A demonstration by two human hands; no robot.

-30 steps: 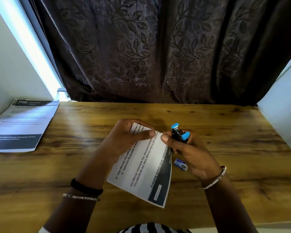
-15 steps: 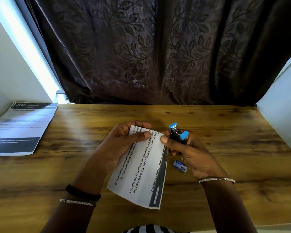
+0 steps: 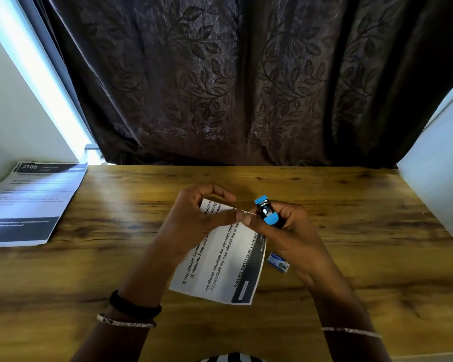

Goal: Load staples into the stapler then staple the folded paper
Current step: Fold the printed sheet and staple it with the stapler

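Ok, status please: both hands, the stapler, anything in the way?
Left hand pinches folded paper. Right hand grips stapler, paper's top edge at its mouth. Small box lies by right hand, not blocking.

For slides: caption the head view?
Left hand holds folded paper; right hand grips blue stapler at its edge.

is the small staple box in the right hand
No, the staple box lies on the wooden table beside the folded paper, while the right hand grips the stapler.
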